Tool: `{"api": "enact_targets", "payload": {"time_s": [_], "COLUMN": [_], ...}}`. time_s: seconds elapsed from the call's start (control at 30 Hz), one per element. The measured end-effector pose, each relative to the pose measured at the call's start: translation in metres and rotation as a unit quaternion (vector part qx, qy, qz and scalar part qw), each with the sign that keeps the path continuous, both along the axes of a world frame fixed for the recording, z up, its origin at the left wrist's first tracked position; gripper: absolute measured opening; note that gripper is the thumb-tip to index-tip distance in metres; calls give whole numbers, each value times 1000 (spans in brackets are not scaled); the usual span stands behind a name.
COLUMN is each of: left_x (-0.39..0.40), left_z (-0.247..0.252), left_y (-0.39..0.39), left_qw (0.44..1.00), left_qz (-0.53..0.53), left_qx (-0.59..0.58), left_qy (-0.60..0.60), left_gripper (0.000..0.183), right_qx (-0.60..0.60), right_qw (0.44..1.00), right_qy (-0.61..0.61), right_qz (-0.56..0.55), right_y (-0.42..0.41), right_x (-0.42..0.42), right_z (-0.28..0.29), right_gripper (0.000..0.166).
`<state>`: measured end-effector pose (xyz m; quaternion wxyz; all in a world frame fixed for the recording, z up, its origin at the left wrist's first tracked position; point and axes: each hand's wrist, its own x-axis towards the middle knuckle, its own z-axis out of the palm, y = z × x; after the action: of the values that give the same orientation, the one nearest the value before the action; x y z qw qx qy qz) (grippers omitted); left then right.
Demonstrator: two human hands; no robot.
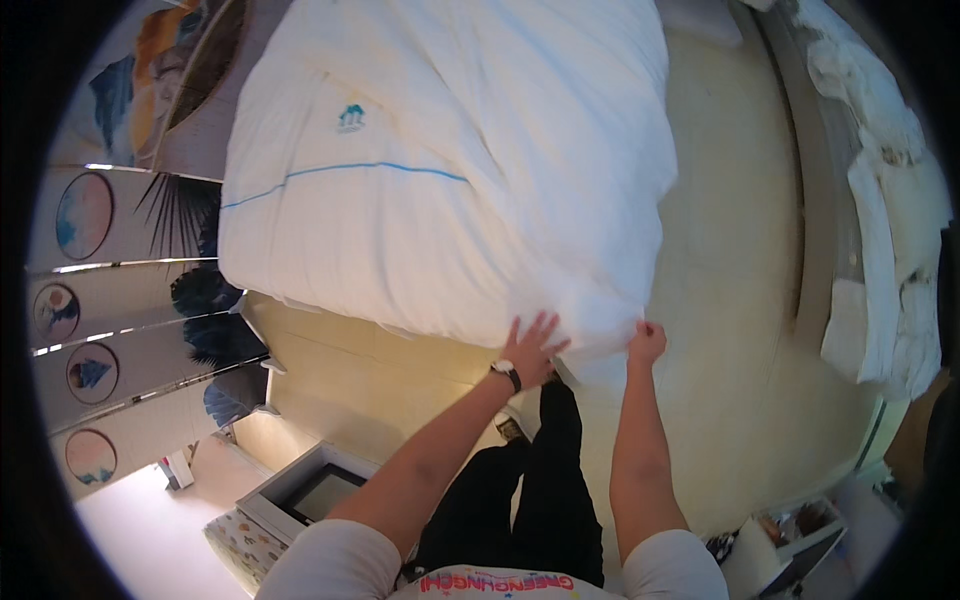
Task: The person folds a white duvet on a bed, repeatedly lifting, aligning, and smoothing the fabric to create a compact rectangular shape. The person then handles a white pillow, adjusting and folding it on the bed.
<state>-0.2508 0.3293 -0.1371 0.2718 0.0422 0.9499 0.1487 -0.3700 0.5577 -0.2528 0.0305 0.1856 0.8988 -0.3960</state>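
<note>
A white duvet (pixel 390 240) with a thin blue line and a small teal emblem covers the bed before me. My left hand (pixel 534 349), with a watch on its wrist, lies with spread fingers against the duvet's near edge, close to the corner. To its right, my right hand (pixel 646 341) has its fingers closed on the duvet's corner edge. Between the two hands the cloth hangs down in loose folds.
A folding screen (pixel 135 300) with printed circles and leaves stands at the left. At the right is a low grey bed side (pixel 821 225) with crumpled white bedding (pixel 900 225). A grey open cabinet (pixel 300 487) stands lower left, a bin-like box (pixel 795 540) lower right. Pale floor (pixel 727 262) lies between.
</note>
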Motion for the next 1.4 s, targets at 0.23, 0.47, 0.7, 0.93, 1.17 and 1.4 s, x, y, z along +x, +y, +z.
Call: {"api": "enact_targets", "payload": {"time_s": [0.23, 0.47, 0.7, 0.93, 1.17, 1.4], "left_x": [19, 91, 164, 229, 298, 312], "left_z": [7, -12, -11, -3, -17, -10], "left_y": [-110, -277, -394, -503, -606, -647], "left_qw": [957, 808, 803, 816, 852, 900], "left_qz": [257, 571, 573, 573, 517, 433], "left_qx": [-133, -148, -164, -81, -78, 15], "left_qy": [21, -4, -10, 5, -24, -55], "left_gripper": [59, 55, 57, 60, 63, 69], "right_qx": [142, 252, 268, 308, 457, 485], "right_qw": [917, 787, 729, 686, 652, 654], "right_qy": [173, 89, -10, -100, -201, -221], "right_qz": [330, 555, 630, 651, 570, 537], "right_y": [-94, -295, -466, -628, -722, -745], "right_x": [11, 43, 98, 180, 208, 207], "right_z": [80, 99, 103, 109, 113, 117], "right_gripper": [34, 73, 94, 115, 132, 135]}}
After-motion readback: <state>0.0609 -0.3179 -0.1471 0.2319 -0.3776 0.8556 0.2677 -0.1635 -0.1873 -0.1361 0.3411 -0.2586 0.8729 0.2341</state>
